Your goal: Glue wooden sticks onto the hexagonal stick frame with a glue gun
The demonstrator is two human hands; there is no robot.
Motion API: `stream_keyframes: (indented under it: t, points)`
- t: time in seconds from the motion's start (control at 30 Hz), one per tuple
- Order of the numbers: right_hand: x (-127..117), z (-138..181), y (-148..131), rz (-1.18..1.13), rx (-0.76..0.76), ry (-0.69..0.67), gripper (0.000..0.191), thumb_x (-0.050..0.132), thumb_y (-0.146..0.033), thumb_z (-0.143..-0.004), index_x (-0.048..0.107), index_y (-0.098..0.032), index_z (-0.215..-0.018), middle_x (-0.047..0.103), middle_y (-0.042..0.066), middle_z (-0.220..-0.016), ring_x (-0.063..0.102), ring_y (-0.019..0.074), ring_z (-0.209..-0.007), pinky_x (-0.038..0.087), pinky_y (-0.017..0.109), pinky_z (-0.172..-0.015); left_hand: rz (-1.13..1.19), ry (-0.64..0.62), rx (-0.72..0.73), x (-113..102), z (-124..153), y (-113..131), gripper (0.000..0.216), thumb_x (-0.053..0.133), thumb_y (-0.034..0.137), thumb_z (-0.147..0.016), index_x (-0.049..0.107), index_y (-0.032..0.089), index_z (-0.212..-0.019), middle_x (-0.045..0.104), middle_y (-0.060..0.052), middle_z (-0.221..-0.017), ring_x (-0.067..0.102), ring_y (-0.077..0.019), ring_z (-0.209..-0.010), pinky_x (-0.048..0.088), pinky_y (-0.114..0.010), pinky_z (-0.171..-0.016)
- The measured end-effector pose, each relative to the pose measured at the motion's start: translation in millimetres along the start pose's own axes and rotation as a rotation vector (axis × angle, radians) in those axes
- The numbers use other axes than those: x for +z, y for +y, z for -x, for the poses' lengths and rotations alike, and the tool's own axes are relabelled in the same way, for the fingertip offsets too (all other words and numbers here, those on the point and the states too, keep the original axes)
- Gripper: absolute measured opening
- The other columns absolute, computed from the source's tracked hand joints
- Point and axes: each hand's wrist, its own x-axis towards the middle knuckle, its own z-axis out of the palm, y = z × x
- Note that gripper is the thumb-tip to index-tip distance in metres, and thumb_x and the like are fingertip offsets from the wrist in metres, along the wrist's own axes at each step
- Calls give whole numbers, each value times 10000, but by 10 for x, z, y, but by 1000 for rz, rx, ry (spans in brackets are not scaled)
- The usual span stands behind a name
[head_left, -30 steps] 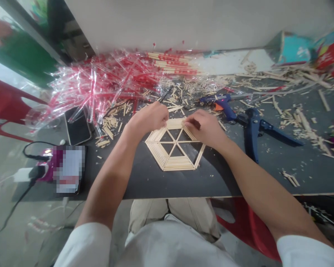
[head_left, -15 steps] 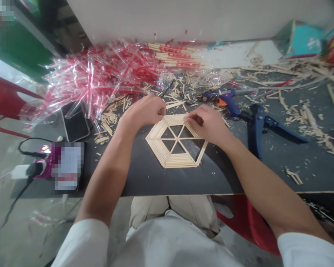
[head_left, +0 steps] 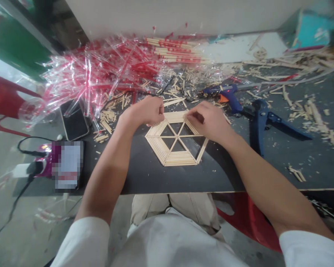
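A flat hexagon of pale wooden sticks (head_left: 176, 155), with spokes meeting at its centre, lies on the dark tabletop (head_left: 144, 178) in front of me. My left hand (head_left: 146, 110) rests curled at the hexagon's far left corner, fingers closed and pressing on the sticks there. At the far right corner my right hand (head_left: 208, 120) has its fingers pinched together on the top sticks. Whether either hand holds a loose stick is hidden by the fingers.
A blue glue gun (head_left: 225, 95) and blue cutting pliers (head_left: 263, 120) lie to the right. A heap of clear and red plastic wrappers (head_left: 100, 74) fills the back left, with a phone (head_left: 74, 122) beside it. Stick offcuts (head_left: 306, 107) litter the table. A purple power strip (head_left: 44, 161) sits at left.
The view has shifted slightly. Both hands stay at the hexagon's far edge, the left hand settling a little lower onto the corner.
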Motion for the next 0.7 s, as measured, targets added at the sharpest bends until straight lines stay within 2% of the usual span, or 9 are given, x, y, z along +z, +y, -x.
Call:
stream_keyframes:
  t: [0.13, 0.3, 0.4, 0.57, 0.63, 0.7]
  points:
    - [2, -1, 5, 11, 2, 10, 150, 592, -318, -1005, 695, -227, -946, 652, 71, -891, 587, 205, -723, 493, 386, -708, 5, -52, -14, -53, 35, 16, 129, 633, 255, -817, 718, 223, -909, 612, 33, -475, 645, -173, -563, 484, -284, -637]
    - [6, -4, 10, 4, -4, 4, 168, 580, -346, -1016, 679, -230, -945, 655, 74, -899, 591, 209, -730, 489, 385, -709, 29, -119, -38, -84, 28, -6, 180, 679, 322, -865, 714, 219, -1008, 697, 5, -608, 684, -190, -654, 483, -283, -670]
    - [6, -6, 4, 6, -14, 3, 197, 564, -371, -1024, 626, -235, -897, 649, 72, -884, 584, 209, -734, 473, 376, -697, 13, -78, -51, -100, 30, -43, 148, 666, 282, -871, 717, 208, -988, 707, -7, -673, 675, -182, -670, 474, -278, -681]
    - [5, -12, 42, 59, 26, 94, 357, 454, -420, -1069, 409, -268, -749, 580, 52, -753, 560, 221, -704, 443, 392, -690, -75, 98, 15, -173, 68, -165, 133, 643, 259, -891, 728, 201, -976, 719, -24, -774, 664, -184, -767, 453, -274, -737]
    - [6, -14, 72, 54, 45, 114, 354, 427, -424, -1076, 422, -269, -758, 604, 60, -767, 589, 234, -734, 461, 405, -718, -82, 106, 25, -191, 80, -195, 151, 637, 264, -908, 746, 194, -986, 722, -31, -790, 666, -185, -789, 456, -275, -769]
    - [11, -14, 95, 30, 47, 118, 296, 429, -394, -1070, 505, -265, -814, 664, 74, -830, 641, 252, -807, 492, 418, -773, -81, 94, 29, -185, 77, -202, 190, 617, 263, -926, 768, 195, -1022, 728, -32, -800, 668, -182, -790, 454, -272, -769]
